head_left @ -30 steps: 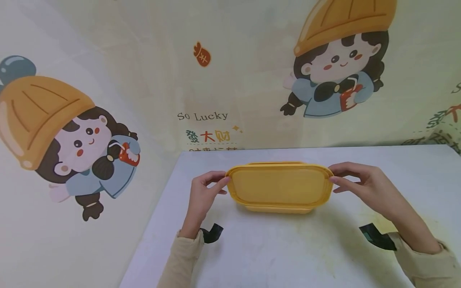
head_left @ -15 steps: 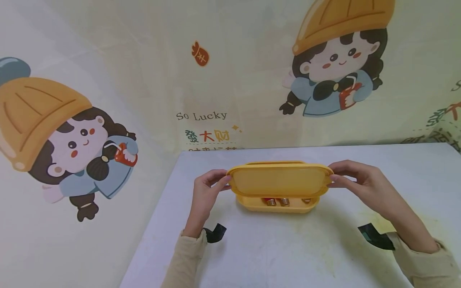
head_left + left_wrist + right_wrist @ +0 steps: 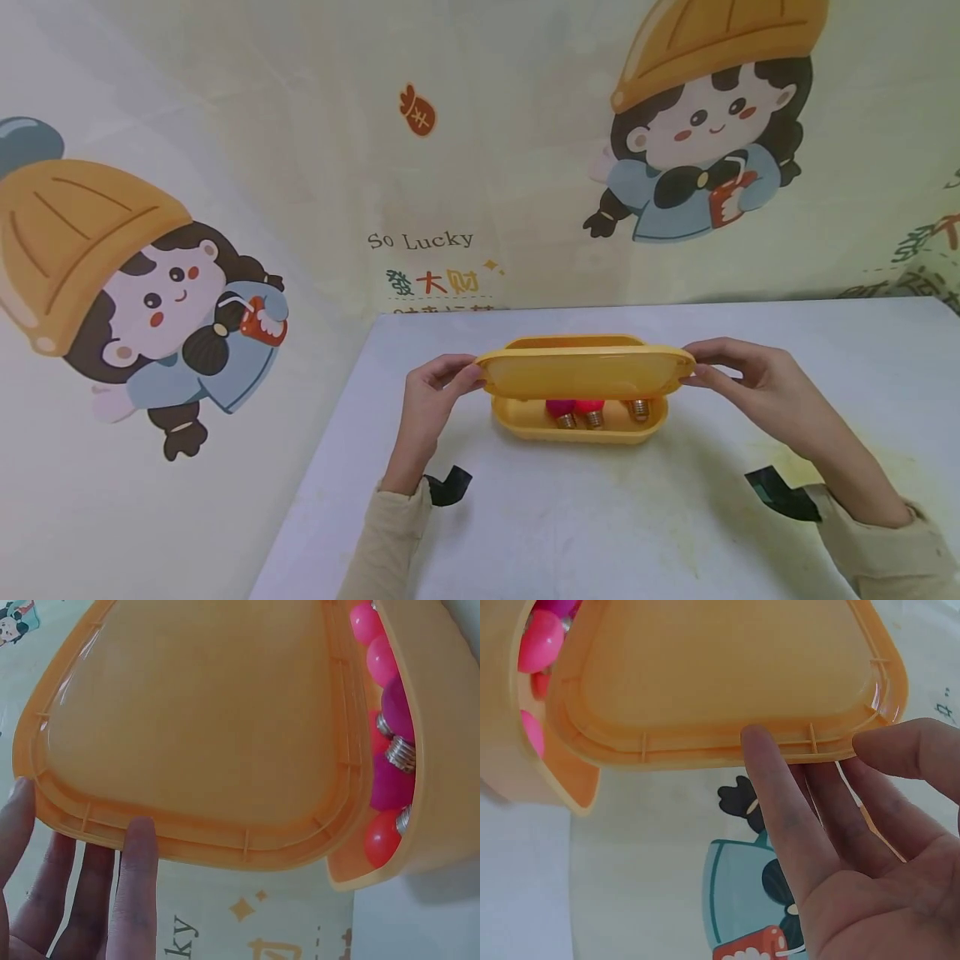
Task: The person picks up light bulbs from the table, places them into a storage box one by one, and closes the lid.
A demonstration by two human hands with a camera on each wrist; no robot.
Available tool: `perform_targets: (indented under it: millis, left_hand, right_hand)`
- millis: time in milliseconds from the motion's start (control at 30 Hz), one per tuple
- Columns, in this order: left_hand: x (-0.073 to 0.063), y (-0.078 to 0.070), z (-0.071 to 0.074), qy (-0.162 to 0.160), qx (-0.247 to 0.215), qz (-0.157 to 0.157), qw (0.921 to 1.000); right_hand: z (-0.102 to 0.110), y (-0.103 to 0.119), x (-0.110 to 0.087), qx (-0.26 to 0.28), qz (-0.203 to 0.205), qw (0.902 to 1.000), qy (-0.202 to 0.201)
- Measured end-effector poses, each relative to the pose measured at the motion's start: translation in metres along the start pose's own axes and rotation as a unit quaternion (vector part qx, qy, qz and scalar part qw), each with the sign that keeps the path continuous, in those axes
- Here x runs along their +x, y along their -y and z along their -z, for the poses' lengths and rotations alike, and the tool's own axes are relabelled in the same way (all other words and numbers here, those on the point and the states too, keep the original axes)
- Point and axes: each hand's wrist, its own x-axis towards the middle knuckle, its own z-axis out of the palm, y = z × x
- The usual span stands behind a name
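Note:
A yellow plastic lid (image 3: pixel 585 375) is held tilted over a matching oblong box (image 3: pixel 581 436). My left hand (image 3: pixel 431 408) pinches the lid's left end between thumb and fingers. At the opposite end, my right hand (image 3: pixel 772 392) pinches the rim likewise. Inside the box lie several small bulbs with metal screw bases, among them a red-pink bulb (image 3: pixel 590 408) and a purple bulb (image 3: pixel 393 778). The lid hides part of the contents in the head view. Ribs run round the lid's rim (image 3: pixel 247 847) in the left wrist view.
The box stands on a white table (image 3: pixel 585 517), towards its back edge. Behind it is a wall covering (image 3: pixel 525 167) printed with cartoon figures and lettering. Black straps (image 3: pixel 783 493) stick out from both beige sleeves (image 3: pixel 885 542).
The lid covered the box top a second ago. Both hands have tilted it, so it looks narrower, and bulbs in the box have come into sight below it.

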Motion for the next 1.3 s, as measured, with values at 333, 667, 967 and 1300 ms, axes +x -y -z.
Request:
perform_targets:
  millis: [333,667,967,1300]
  left_hand:
    - [0.001,0.003,-0.001,0.004,0.041,0.016,0.9990]
    - [0.000,0.007,-0.002,0.004,0.046,0.011,0.9989]
    - [-0.002,0.013,-0.003,0.015,0.055,0.012,0.9983]
    - [-0.003,0.019,-0.004,0.031,0.011,0.034,0.9989]
  right_hand:
    - [-0.005,0.000,0.000,0.007,-0.026,0.9996,-0.009]
    - [-0.010,-0.001,0.003,-0.006,-0.035,0.9990,-0.026]
    - [-0.014,-0.008,0.002,0.003,-0.025,0.9989,-0.038]
    - [-0.015,-0.018,0.002,0.024,-0.030,0.9985,-0.039]
